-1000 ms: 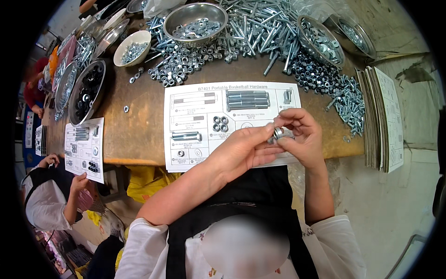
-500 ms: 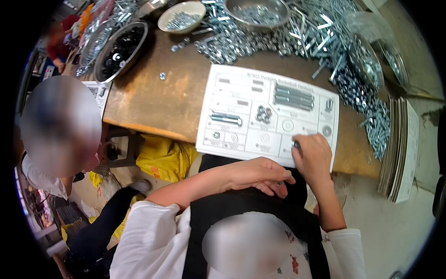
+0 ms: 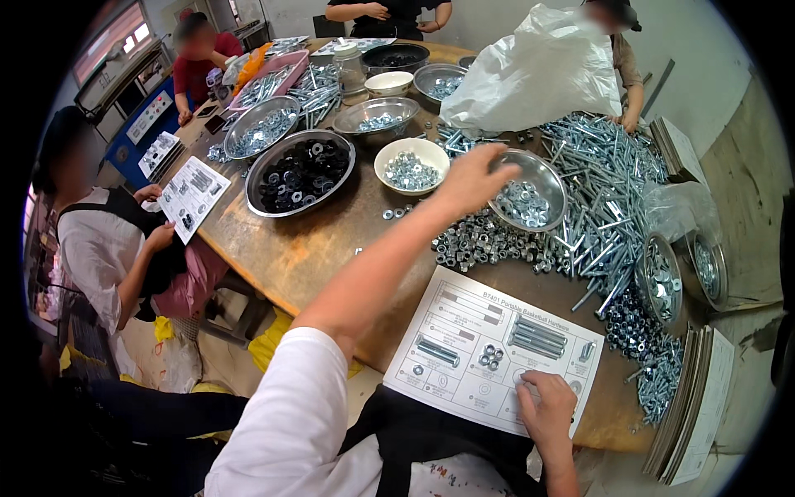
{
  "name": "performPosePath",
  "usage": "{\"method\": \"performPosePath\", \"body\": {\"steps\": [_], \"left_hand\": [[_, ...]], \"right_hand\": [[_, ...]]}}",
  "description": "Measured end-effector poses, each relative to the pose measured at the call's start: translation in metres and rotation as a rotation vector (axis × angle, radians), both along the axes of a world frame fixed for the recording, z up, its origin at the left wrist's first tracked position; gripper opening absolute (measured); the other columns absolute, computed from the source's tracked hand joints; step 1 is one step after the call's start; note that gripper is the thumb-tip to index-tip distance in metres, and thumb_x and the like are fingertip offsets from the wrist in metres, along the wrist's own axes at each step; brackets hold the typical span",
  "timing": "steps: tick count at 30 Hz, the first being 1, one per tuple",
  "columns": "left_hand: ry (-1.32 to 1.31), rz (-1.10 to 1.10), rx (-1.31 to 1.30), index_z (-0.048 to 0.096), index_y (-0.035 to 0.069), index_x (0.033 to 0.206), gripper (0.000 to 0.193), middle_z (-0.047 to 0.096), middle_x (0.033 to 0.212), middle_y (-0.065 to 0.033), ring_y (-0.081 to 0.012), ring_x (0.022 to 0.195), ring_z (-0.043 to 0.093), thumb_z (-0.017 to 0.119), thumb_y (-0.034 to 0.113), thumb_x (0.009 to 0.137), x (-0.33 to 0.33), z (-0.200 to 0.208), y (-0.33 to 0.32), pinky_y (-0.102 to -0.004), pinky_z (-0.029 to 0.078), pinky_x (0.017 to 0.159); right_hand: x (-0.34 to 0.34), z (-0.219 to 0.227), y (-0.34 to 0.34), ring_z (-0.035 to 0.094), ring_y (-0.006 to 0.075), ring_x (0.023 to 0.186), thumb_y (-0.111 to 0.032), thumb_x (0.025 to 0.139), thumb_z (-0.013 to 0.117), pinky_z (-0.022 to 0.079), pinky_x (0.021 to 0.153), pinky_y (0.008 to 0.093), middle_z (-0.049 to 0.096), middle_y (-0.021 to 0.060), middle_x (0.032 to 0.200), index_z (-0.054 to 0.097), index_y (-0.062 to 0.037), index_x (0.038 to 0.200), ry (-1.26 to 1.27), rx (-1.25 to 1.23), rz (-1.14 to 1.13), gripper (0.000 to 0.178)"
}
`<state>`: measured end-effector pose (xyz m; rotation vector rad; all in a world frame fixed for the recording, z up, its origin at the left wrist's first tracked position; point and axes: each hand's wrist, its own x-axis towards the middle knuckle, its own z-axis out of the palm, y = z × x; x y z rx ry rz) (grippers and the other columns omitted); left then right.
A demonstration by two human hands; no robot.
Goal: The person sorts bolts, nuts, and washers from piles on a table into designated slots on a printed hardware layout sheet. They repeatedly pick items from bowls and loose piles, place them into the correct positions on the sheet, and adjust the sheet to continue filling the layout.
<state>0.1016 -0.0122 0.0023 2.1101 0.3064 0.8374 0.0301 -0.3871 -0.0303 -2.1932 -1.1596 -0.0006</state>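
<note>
My left hand (image 3: pixel 479 180) is stretched out over the near-left rim of a steel bowl (image 3: pixel 530 192) of small metal pieces. Its fingers and thumb are apart, slightly blurred, with nothing seen in them. My right hand (image 3: pixel 548 407) rests on the lower right of a white printed card (image 3: pixel 464 377), fingers curled in at the printed boxes. What its fingertips pinch, if anything, is hidden. Lying on the card are long bolts (image 3: pixel 537 336), two bolts (image 3: pixel 437 351) at the left, several nuts (image 3: pixel 490 357) mid-card and a short bolt (image 3: pixel 587 352) at the right.
Loose nuts (image 3: pixel 480 244) and a heap of bolts (image 3: pixel 600 207) lie beyond the card. A cream bowl (image 3: pixel 411 166), a bowl of black parts (image 3: pixel 302 174) and a white plastic bag (image 3: pixel 538 70) stand farther off. Stacked cards (image 3: pixel 691 406) are at the right. Co-workers sit around the table.
My left hand has gone from near my lap forward over the steel bowl. My right hand stays at the card's lower right. The view has tilted up, showing more of the table.
</note>
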Motion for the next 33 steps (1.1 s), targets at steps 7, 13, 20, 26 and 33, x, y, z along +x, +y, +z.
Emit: {"method": "performPosePath", "body": {"steps": [7,13,20,26,33], "left_hand": [[0.229,0.4,0.115,0.07,0.001,0.086,0.037,0.067,0.074,-0.0188,-0.0342,0.069,0.066,0.057,0.034,0.094,-0.121,-0.038,0.106,-0.0404,0.047,0.062],[0.368,0.098,0.335,0.063,0.004,0.127,0.038,0.061,0.13,-0.0207,-0.0348,0.123,0.057,0.061,0.022,0.094,-0.148,-0.116,0.083,-0.0398,0.044,0.106],[0.432,-0.007,0.434,0.064,0.0,0.12,0.04,0.062,0.127,-0.0201,-0.0363,0.121,0.056,0.057,0.03,0.095,-0.164,-0.08,0.067,-0.0438,0.044,0.104],[0.035,0.365,0.28,0.071,0.004,0.101,0.025,0.069,0.098,-0.0173,-0.0363,0.096,0.066,0.061,0.026,0.093,-0.096,-0.008,0.181,-0.0428,0.052,0.083],[0.789,0.501,0.361,0.042,0.013,0.147,0.092,0.031,0.154,-0.0262,-0.0497,0.14,0.031,0.082,0.05,0.072,-0.005,-0.041,0.291,-0.0522,0.036,0.112]], "right_hand": [[0.018,0.004,-0.009,0.067,0.0285,0.072,-0.002,0.077,0.071,0.052,0.067,0.036,0.069,0.0125,0.078,0.07,-0.0011,0.084,0.218,0.053,-0.144,0.008],[0.045,0.005,0.11,0.069,0.0292,0.078,-0.004,0.08,0.069,0.053,0.073,0.0359,0.071,0.0134,0.084,0.071,-0.0021,0.087,0.194,0.144,0.248,0.008],[0.048,-0.002,0.188,0.068,0.0304,0.083,-0.013,0.084,0.068,0.054,0.075,0.0394,0.072,0.0127,0.088,0.073,-0.0056,0.09,0.164,0.091,0.414,0.01],[0.035,0.006,0.14,0.071,0.0275,0.08,-0.013,0.083,0.072,0.056,0.072,0.0359,0.073,0.0105,0.087,0.074,-0.007,0.09,0.272,0.113,0.388,0.01],[0.009,0.026,0.066,0.07,0.0197,0.075,-0.007,0.087,0.069,0.054,0.067,0.0285,0.073,0.0122,0.087,0.073,-0.0009,0.094,0.421,0.085,0.043,0.01]]}}
